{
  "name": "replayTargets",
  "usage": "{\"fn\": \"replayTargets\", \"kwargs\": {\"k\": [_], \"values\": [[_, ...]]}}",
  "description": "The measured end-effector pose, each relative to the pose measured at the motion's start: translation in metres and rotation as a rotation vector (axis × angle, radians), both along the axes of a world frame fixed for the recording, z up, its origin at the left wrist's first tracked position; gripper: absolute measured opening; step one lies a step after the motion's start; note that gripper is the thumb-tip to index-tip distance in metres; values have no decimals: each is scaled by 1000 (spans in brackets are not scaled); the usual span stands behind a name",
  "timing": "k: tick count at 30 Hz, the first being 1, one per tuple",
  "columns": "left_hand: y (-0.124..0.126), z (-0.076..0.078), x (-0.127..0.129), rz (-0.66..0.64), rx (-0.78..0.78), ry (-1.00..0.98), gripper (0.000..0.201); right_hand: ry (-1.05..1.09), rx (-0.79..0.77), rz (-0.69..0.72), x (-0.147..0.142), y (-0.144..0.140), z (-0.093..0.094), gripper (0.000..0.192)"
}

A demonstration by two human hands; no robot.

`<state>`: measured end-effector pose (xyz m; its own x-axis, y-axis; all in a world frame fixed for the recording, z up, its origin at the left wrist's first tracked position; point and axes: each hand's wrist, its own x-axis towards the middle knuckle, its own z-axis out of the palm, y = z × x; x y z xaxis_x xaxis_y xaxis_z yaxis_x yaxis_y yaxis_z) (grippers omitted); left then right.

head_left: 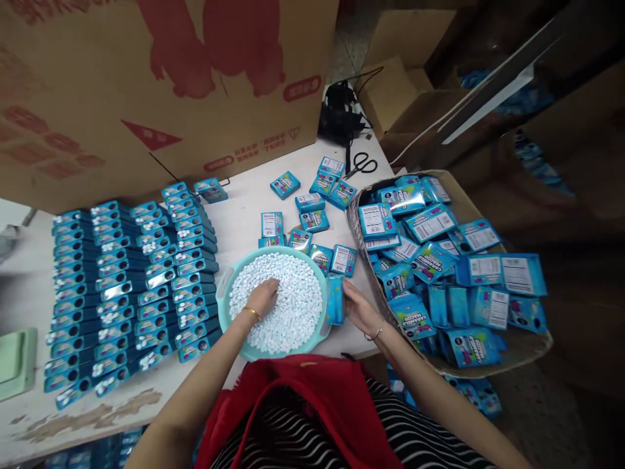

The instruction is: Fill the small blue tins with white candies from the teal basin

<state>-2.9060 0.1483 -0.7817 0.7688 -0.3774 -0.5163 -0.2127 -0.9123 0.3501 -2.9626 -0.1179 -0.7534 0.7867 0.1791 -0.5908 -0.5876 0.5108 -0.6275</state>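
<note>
At the left of the white table (254, 215), many filled blue boxes (131, 286) lie in tight rows. Beside them is a round teal basin (319, 273) full of small white tablets (293, 306). The left hand (262, 296) is inside it, fingers bent down into the tablets. Just right of the basin, the right hand (359, 306) holds one blue box (334, 299) upright on the table. Further right, a woven basket (517, 348) is heaped with flat blue cartons (439, 260).
</note>
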Motion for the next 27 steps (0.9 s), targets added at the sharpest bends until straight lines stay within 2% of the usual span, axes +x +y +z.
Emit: {"fn": "replayTargets", "kwargs": {"k": [3, 6, 9, 12, 15, 19, 27], "values": [[4, 6, -8, 29, -66, 7, 29, -35, 0, 42, -3, 5, 2, 53], [14, 24, -17, 44, -124, 8, 28, -205, -155, 53, -7, 6, 3, 51], [24, 53, -21, 56, -177, -10, 29, -433, -459, 40, -11, 5, 3, 44], [28, 90, -20, 29, -261, -45, 29, -679, -757, 75, -12, 6, 2, 34], [26, 125, -17, -57, -274, -60, 28, -844, -901, 119, -11, 15, -1, 34], [11, 157, -15, -198, -149, -41, 27, -986, -937, 149, -10, 34, -3, 37], [-42, 199, -20, -386, 408, -91, 25, -1091, -951, 166, -16, 53, -3, 40]]}}
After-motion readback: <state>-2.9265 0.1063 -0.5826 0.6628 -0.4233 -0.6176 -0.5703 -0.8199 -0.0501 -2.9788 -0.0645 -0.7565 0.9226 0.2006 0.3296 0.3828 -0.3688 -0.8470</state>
